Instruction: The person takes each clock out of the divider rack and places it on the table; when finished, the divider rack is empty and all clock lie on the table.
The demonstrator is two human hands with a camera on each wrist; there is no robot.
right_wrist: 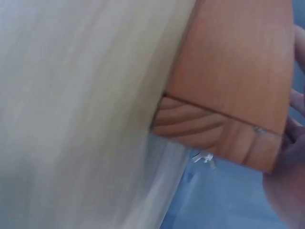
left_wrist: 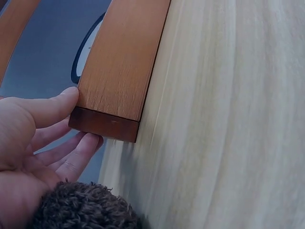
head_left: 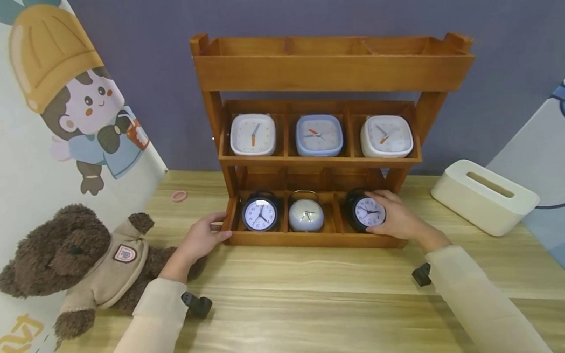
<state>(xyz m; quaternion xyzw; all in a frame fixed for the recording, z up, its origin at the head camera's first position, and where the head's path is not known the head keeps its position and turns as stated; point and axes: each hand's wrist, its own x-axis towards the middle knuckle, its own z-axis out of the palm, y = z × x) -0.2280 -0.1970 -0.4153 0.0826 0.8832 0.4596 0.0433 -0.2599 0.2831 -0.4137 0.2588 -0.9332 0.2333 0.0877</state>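
Observation:
A three-tier wooden rack [head_left: 334,76] stands at the back of the table. My left hand [head_left: 201,240] grips the left end of its bottom tier; in the left wrist view, the thumb lies at the top edge and the fingers bend around the end face. At the right compartment of that tier, my right hand [head_left: 398,219] holds a round black alarm clock [head_left: 367,212] between thumb and fingers. A second black alarm clock [head_left: 260,214] sits in the left compartment, and a pale round clock [head_left: 306,215] with a thin handle in the middle one.
The middle tier bears a white clock [head_left: 253,135], a blue clock [head_left: 319,136] and another white clock [head_left: 387,136]. A brown teddy bear [head_left: 118,262] lies by my left arm. A cream tissue box [head_left: 485,199] stands right, a pink ring [head_left: 179,196] left of the rack.

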